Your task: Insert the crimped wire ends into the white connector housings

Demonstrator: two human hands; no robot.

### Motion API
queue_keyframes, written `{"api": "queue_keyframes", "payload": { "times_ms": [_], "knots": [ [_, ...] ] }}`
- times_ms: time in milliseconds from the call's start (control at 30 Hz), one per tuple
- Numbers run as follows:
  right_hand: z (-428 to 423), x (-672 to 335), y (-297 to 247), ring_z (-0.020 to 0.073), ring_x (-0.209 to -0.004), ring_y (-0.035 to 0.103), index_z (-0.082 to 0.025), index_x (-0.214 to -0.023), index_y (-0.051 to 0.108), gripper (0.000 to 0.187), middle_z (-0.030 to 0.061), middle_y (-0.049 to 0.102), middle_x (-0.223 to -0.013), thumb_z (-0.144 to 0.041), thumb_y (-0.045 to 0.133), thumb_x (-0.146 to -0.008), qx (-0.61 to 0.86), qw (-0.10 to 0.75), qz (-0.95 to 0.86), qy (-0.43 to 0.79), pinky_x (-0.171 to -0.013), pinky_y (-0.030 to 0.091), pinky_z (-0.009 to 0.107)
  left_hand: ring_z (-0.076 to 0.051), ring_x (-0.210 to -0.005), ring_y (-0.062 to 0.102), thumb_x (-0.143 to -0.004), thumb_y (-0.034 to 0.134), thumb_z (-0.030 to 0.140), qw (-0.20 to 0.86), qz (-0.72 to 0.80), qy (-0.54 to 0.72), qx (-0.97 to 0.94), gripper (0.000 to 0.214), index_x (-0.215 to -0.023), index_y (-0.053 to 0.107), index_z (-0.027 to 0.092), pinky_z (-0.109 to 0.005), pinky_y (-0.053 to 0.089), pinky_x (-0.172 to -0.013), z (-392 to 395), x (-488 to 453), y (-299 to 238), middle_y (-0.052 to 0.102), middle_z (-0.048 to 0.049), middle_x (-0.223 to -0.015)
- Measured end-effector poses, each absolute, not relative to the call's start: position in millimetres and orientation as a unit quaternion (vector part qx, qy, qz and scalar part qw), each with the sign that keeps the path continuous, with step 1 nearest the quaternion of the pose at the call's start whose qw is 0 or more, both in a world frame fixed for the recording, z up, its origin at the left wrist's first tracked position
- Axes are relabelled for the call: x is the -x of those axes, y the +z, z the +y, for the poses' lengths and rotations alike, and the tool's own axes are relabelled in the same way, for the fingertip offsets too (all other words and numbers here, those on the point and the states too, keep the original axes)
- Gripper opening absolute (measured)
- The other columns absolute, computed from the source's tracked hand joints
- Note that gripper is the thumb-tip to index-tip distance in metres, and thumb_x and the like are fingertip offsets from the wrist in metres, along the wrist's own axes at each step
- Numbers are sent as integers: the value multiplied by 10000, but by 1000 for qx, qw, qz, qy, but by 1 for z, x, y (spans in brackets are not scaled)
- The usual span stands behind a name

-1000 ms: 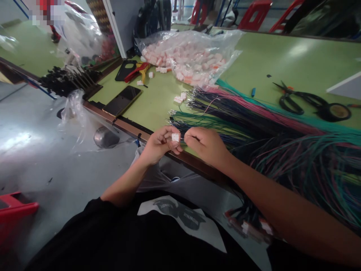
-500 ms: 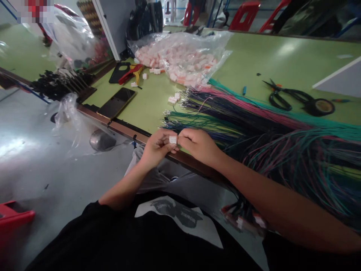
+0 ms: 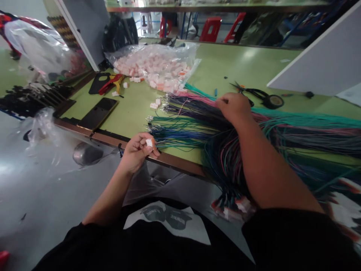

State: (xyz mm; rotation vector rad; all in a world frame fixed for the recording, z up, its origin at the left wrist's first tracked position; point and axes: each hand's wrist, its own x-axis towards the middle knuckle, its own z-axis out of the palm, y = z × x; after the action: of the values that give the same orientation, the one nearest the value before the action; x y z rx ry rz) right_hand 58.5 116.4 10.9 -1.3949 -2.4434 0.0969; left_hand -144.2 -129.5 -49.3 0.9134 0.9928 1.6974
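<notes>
My left hand [image 3: 138,149] is closed on a small white plastic connector [image 3: 149,142] at the near edge of the green table [image 3: 132,111]; thin wires run from the connector toward the bundle. My right hand [image 3: 232,108] is stretched out over the big bundle of coloured wires [image 3: 197,120], fingers pinched down among the pink and dark strands. What the fingertips hold is hidden. A few loose white connectors [image 3: 155,104] lie by the wire tips.
A clear bag of white and pink connectors [image 3: 158,66] sits at the back. Two phones [image 3: 98,113], a red and yellow tool [image 3: 111,82], black scissors [image 3: 251,91] and a tape roll [image 3: 274,101] lie on the table. A white board [image 3: 321,64] stands at right. Finished connectors [image 3: 235,207] hang off the edge.
My right hand left the connector and reached away to the far side of the wire bundle. My left hand stays on the connector. The view tilted up and to the right.
</notes>
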Motion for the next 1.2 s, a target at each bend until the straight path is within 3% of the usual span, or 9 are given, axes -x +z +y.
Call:
{"api": "queue_keyframes", "payload": {
  "times_ms": [100,333,500,800,1200],
  "knots": [
    [126,-65,5,241,-862,584,-167,-902,704,249,125,691,-977,-199,484,-789,556,110,-823,23,-691,384,316,-89,-521,641,-670,794,249,476,388,699,-367,276,-832,587,165,-162,529,-485,-130,144,-50,668,26,-656],
    [120,-56,-5,254,-974,601,-176,-991,711,332,106,693,-1082,-242,420,-845,529,36,-848,21,-716,386,299,-89,-497,631,-641,816,270,489,391,715,-312,317,-829,588,154,-156,527,-474,-128,144,-48,656,29,-619],
    [121,-59,-1,277,-1027,584,-139,-1122,683,417,161,647,-1180,-206,355,-874,600,33,-799,-17,-740,398,329,-82,-501,628,-644,815,261,520,387,706,-283,313,-827,586,152,-143,521,-478,-125,146,-44,655,26,-604],
    [117,-51,4,271,-1045,558,-104,-1211,643,411,204,609,-1230,-247,410,-903,611,-19,-791,-18,-677,320,344,-104,-533,651,-602,832,293,535,361,707,-290,406,-872,563,152,-162,524,-491,-120,148,-47,637,31,-619],
    [125,-52,-6,212,-796,516,-124,-1018,701,319,191,650,-1078,-175,444,-835,628,21,-778,12,-598,277,313,-106,-540,649,-596,829,304,537,364,700,-298,413,-873,563,150,-177,526,-501,-122,148,-46,630,28,-635]
  ]
}}
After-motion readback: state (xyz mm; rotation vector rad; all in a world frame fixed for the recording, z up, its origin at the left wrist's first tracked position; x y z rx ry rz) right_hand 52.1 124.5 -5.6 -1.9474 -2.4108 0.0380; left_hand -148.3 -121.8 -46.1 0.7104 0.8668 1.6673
